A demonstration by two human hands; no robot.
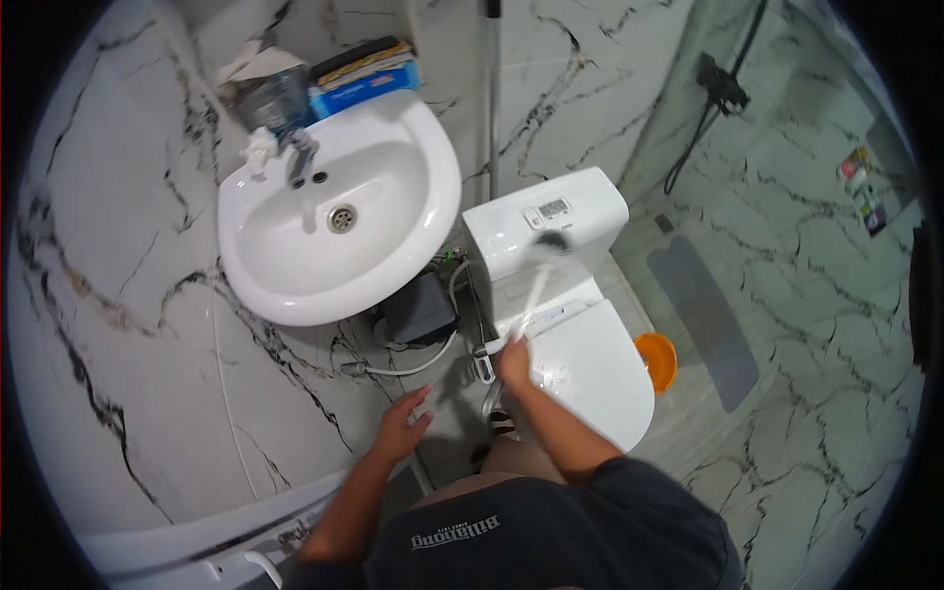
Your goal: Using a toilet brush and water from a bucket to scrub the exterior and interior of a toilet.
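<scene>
My right hand [514,363] grips the white handle of what looks like a hand-held shower head [537,287], blurred, its dark round end over the toilet tank. A pale hose [490,402] hangs just below this hand. Beneath and beside it is a white toilet with its lid [590,369] down; wet drops lie on the lid and on the tank [520,221]. My left hand [402,424] is in the air left of the toilet, fingers apart, holding nothing.
A white washbasin [435,243] projects from the wall, with a tap [301,158] and a blue box [365,90] at its back. Below it stand a dark grey bin [420,310] and a bent hose [413,371]. An orange basin [656,361] sits right of the toilet, by a glass panel.
</scene>
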